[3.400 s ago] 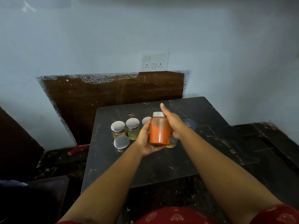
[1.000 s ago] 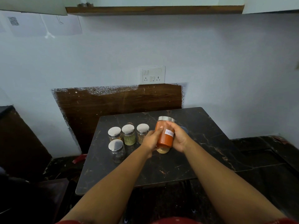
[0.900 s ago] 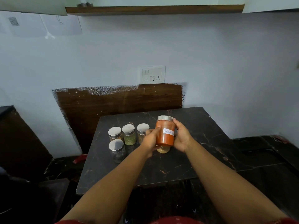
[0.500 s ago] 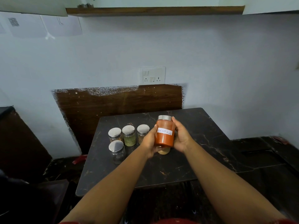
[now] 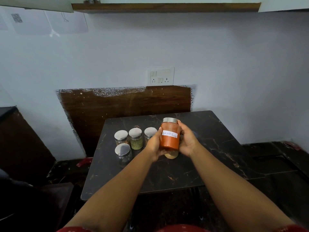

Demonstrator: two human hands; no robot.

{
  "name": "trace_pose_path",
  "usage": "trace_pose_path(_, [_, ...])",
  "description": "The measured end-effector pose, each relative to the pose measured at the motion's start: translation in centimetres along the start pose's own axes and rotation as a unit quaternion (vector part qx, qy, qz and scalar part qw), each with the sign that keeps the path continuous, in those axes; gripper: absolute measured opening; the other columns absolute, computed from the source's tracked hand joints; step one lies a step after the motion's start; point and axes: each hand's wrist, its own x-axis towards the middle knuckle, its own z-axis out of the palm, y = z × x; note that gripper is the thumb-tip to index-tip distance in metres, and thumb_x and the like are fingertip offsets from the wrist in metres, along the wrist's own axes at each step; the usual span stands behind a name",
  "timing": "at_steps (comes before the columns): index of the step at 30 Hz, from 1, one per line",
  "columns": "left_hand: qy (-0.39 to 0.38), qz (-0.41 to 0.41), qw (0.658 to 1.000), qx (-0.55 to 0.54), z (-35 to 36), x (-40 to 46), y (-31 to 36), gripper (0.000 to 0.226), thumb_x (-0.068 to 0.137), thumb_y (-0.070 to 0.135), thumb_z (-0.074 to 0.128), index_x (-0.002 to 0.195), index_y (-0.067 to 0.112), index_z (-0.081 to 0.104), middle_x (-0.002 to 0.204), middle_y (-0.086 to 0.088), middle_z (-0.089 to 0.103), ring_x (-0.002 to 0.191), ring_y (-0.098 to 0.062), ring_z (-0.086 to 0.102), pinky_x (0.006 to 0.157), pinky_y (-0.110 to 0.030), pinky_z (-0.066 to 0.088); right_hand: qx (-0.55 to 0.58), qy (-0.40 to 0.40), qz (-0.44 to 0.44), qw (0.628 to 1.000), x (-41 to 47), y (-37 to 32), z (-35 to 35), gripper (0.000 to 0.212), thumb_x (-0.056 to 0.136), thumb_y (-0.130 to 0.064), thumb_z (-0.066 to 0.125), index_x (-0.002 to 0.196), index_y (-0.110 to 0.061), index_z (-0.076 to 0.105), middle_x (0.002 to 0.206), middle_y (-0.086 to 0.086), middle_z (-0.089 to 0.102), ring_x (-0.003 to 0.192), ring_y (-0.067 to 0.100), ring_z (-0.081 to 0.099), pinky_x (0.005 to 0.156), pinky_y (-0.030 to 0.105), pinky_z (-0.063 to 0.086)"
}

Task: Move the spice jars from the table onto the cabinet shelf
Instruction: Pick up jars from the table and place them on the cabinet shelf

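Both hands hold a jar of red chilli powder with a silver lid and a white handwritten label facing me, lifted above the dark marble table. My left hand grips its left side and my right hand grips its right side. Several small silver-lidded jars stand at the table's back left: a green-herb jar, one to its left, one to its right and a nearer one. A pale jar is partly hidden under the red jar. The wooden cabinet shelf runs along the top.
A switch and socket plate sits on the white wall above a brown wooden panel. Papers hang at the upper left. Dark furniture stands left of the table and a dark ledge lies to its right.
The red jar has been turned in my hands so that its label now faces me. The view has tilted upward since the oldest frame, bringing the shelf into sight.
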Motion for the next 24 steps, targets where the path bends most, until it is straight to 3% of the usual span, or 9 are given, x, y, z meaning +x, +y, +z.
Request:
trace_pose_path(6, [0.01,0.016,0.999,-0.041,-1.5,0.6,0.5,0.046,0.092,0.051,0.052,0.127,0.023,0.041,0.116,-0.012,0.061,0.105,-0.032,0.063,0.084,-0.047,0.056,-0.083,-0.04,-0.013,0.996,-0.2,0.4,0.8,0.056,0.075,-0.054,0.073,0.119,-0.028,0.05,0.118,0.009,0.063,0.105,0.03,0.065,0.071,0.041,0.059])
trace_pose_path(11, [0.018,0.032,0.997,-0.067,-2.2,1.1,1.2,0.051,0.095,0.052,0.045,0.129,0.015,0.052,0.114,-0.014,0.066,0.106,-0.03,0.064,0.083,-0.044,0.056,-0.257,-0.058,-0.051,0.963,0.4,1.5,2.7,0.072,0.078,-0.016,0.078,0.136,-0.024,0.037,0.116,-0.002,0.06,0.1,0.015,0.06,0.069,0.025,0.051])
trace_pose_path(13, [0.014,0.041,0.997,-0.071,-2.5,1.5,1.8,0.051,0.095,0.053,0.043,0.129,0.016,0.052,0.116,-0.015,0.065,0.107,-0.03,0.064,0.081,-0.044,0.055,-0.261,-0.05,-0.068,0.962,1.1,1.8,3.4,0.074,0.076,-0.012,0.079,0.137,-0.022,0.038,0.118,0.0,0.059,0.104,0.016,0.06,0.077,0.027,0.053])
trace_pose_path(15, [0.009,0.046,0.997,-0.062,-3.0,1.9,2.6,0.051,0.095,0.054,0.043,0.129,0.018,0.052,0.121,-0.016,0.064,0.111,-0.031,0.062,0.091,-0.046,0.052,-0.262,-0.036,-0.086,0.96,2.0,1.8,4.1,0.08,0.073,-0.014,0.081,0.139,-0.024,0.038,0.124,0.001,0.057,0.114,0.022,0.057,0.095,0.039,0.05])
trace_pose_path(17, [0.006,0.042,0.997,-0.058,-3.6,2.2,3.5,0.048,0.094,0.056,0.043,0.121,0.019,0.057,0.114,-0.013,0.068,0.109,-0.029,0.063,0.096,-0.046,0.049,-0.278,-0.026,-0.103,0.955,3.0,1.7,4.9,0.087,0.069,-0.018,0.084,0.141,-0.026,0.036,0.129,0.002,0.055,0.12,0.025,0.054,0.104,0.048,0.044])
trace_pose_path(19, [0.008,0.044,0.997,-0.06,-4.2,2.7,4.7,0.046,0.094,0.055,0.043,0.118,0.019,0.059,0.108,-0.011,0.072,0.106,-0.027,0.064,0.096,-0.044,0.049,-0.301,-0.01,-0.129,0.945,3.9,1.5,5.9,0.093,0.065,-0.021,0.086,0.142,-0.029,0.033,0.132,0.0,0.053,0.124,0.025,0.051,0.106,0.05,0.042])
trace_pose_path(22, [0.023,0.082,0.995,-0.049,-4.9,3.4,7.0,0.049,0.096,0.052,0.043,0.13,0.017,0.053,0.119,-0.013,0.066,0.11,-0.027,0.063,0.097,-0.043,0.05,-0.358,0.021,-0.195,0.913,5.0,0.3,8.2,0.098,0.063,-0.026,0.088,0.141,-0.036,0.03,0.122,-0.011,0.049,0.123,0.022,0.05,0.097,0.04,0.044])
trace_pose_path(24, [0.014,0.118,0.993,-0.026,-5.4,3.8,9.2,0.047,0.097,0.052,0.039,0.126,0.018,0.055,0.113,-0.01,0.069,0.103,-0.023,0.068,0.084,-0.035,0.057,-0.389,0.036,-0.24,0.889,5.9,-0.9,10.2,0.101,0.063,-0.03,0.088,0.142,-0.039,0.027,0.125,-0.008,0.047,0.124,0.021,0.047,0.097,0.041,0.043])
